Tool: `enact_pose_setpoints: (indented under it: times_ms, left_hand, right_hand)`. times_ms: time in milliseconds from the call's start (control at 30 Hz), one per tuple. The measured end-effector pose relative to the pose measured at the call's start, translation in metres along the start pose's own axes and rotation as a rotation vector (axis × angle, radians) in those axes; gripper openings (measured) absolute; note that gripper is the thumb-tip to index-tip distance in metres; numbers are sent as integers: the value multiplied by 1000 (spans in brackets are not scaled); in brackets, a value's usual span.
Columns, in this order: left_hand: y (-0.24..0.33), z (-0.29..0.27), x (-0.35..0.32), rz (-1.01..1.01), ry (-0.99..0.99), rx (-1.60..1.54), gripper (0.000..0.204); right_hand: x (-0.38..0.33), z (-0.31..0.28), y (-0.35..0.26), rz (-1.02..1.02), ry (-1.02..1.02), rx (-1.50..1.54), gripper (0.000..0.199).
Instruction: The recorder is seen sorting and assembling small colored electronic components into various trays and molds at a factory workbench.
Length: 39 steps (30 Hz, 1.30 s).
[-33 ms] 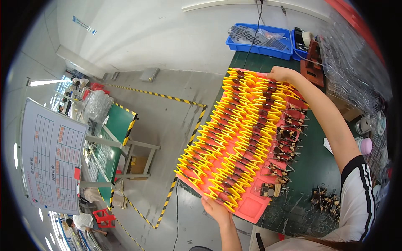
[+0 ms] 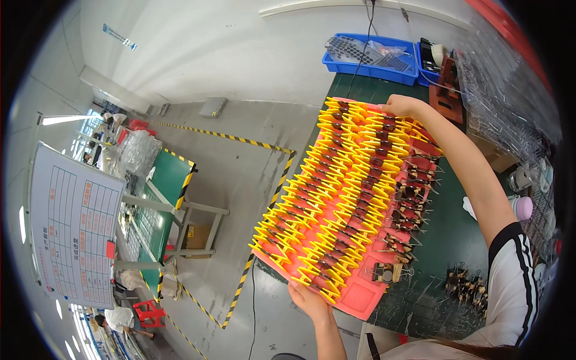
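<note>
Hardly anything has moved since the earlier frame: my hands and the tray hold the same places, and only the view has slid by a sliver, as if my head turned slightly. My right hand (image 2: 401, 106) is clamped on the far edge of the pink tray (image 2: 363, 294), and my left hand (image 2: 311, 302) is closed on its near edge, beside the end of a yellow row. Between them the tray slants across the left side of the green table (image 2: 444, 240), one corner jutting past the table's edge. From this angle I cannot tell whether its underside is resting or lifted.

It bears long rows of yellow clips (image 2: 297, 195) set on dark pieces, with black binder clips (image 2: 414, 195) in a column along the right side, their wire handles sticking out. Near my left hand's end, one recess at the corner holds no clip.

To hold this well, I judge I should keep both grips equally firm and the tray level, since a tilt could let packed clips slide or tangle. My fingers belong on the bare rim, off the clip handles, so that none gets squeezed loose. Those outer wire handles want room from the loose clips (image 2: 468, 291) lying on the table to the right.
</note>
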State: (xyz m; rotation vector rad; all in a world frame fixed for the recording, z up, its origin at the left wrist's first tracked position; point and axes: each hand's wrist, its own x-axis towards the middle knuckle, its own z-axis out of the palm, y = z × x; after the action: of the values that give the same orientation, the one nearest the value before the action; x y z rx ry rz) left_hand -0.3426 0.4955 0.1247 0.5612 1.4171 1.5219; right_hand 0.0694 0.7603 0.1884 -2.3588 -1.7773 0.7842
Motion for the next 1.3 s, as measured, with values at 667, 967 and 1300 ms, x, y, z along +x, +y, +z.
enact_pose_setpoints:
  times_ms: [667, 967, 1300]
  left_hand:
    - [8, 14, 14, 65, -177, 90, 46]
    - [10, 1, 52, 110, -391, 103, 45]
    - [20, 26, 116, -16, -649, 144, 44]
  right_hand:
    - [-54, -8, 57, 54, 170, 52, 57]
    - [-102, -17, 70, 182, 229, 83, 55]
    - [-198, 1, 83, 495, 364, 106, 62]
